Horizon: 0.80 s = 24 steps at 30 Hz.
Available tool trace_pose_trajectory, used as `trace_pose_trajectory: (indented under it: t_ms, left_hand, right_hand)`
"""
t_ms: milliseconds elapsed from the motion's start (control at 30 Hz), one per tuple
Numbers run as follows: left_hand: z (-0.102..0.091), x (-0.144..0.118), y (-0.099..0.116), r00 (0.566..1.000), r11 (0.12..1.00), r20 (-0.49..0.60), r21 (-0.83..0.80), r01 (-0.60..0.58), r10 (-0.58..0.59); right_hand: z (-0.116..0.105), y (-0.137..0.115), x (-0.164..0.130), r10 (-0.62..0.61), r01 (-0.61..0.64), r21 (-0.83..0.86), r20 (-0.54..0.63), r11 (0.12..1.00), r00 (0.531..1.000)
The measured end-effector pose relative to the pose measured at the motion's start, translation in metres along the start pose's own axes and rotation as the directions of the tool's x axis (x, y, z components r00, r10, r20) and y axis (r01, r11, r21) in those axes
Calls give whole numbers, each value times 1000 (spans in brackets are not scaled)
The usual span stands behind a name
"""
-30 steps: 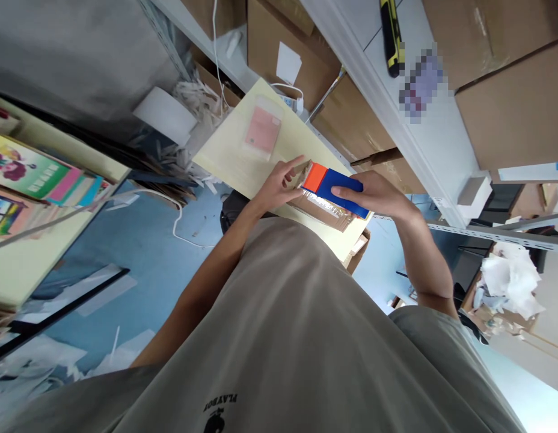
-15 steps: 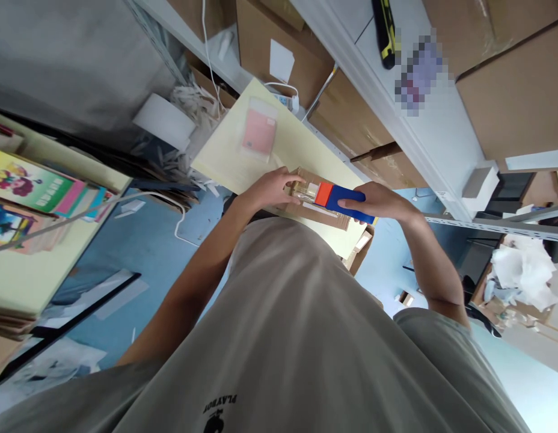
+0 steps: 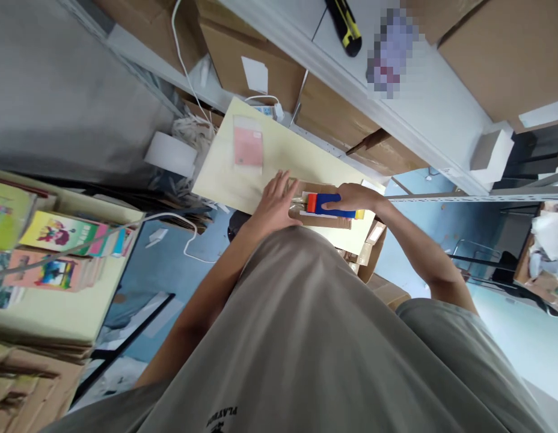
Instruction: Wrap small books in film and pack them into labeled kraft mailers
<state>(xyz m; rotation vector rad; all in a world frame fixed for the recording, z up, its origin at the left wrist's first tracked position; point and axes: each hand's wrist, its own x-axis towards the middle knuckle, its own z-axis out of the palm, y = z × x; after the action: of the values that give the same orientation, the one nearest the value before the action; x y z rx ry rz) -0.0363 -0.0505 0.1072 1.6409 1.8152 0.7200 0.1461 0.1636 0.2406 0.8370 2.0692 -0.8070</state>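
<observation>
A flat cardboard box lies on the pale yellow table, close to my body. My right hand is wrapped around a blue tape dispenser with an orange-red end, held over the box. Shiny clear tape shows at the left end of the box, beside the dispenser. At that same end my left hand rests with its fingers spread, touching the box edge. A pink booklet in a clear sleeve lies farther back on the table.
A white shelf at upper right carries a black and yellow utility knife and a small white box. Large cartons stand behind the table. Books fill another table at left. A white cable hangs between the tables.
The dispenser in my right hand has come down and left along the box. My left hand has gone from curled fingers at the box end to spread fingers. The whole view has shifted.
</observation>
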Motion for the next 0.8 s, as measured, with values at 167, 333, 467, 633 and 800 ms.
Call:
trace_pose_trajectory:
  t_ms: [167, 333, 467, 633, 800]
  left_hand:
    - [26, 18, 15, 978, 986, 186, 122, -116, 93]
    - [30, 25, 11, 970, 974, 235, 197, -109, 61]
    - [23, 21, 8, 957, 962, 267, 211, -173, 113]
    - [14, 24, 13, 948, 953, 259, 191, -236, 183]
    - [2, 27, 3, 945, 958, 264, 161, -238, 191]
  right_hand:
    - [1, 2, 1, -4, -1, 55, 76, 998, 997]
    - [2, 4, -1, -64, 65, 106, -7, 992, 998]
    - [-6, 10, -12, -28, 25, 55, 57, 998, 998]
    - [-23, 29, -45, -1, -34, 157, 220, 987, 976]
    - [-38, 86, -85, 92, -150, 175, 303, 973, 948]
